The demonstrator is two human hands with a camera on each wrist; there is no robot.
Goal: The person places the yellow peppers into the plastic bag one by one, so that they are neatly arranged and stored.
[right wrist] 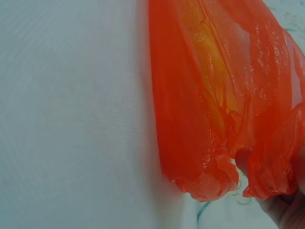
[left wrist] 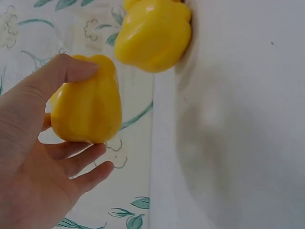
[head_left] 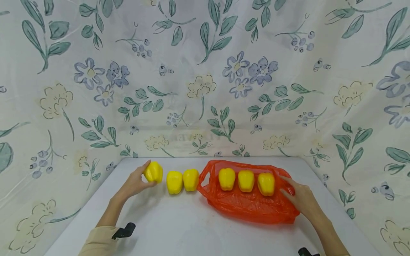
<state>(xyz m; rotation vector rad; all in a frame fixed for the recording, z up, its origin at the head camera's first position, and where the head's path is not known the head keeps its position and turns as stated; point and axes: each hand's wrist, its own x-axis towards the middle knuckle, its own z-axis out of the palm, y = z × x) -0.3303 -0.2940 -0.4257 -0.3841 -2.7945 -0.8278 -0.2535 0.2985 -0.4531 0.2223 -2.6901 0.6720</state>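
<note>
My left hand (head_left: 136, 183) grips a yellow bell pepper (head_left: 153, 172) at the table's far left, thumb on one side and fingers on the other. In the left wrist view this pepper (left wrist: 88, 112) is tilted and held up, its shadow falling on the table. Two more yellow bell peppers (head_left: 174, 182) (head_left: 191, 180) stand side by side to its right. A red plastic bag (head_left: 243, 209) lies spread open, with three yellow peppers (head_left: 246, 180) in a row inside its opening. My right hand (head_left: 302, 199) pinches the bag's right end; in the right wrist view crumpled red plastic covers most of its fingers.
The white table (head_left: 179, 227) ends at a back edge against a hanging cloth (head_left: 205, 106) printed with leaves and flowers. A loop handle of the bag (head_left: 202, 183) reaches left, close to the nearest standing pepper. Black straps show at both wrists.
</note>
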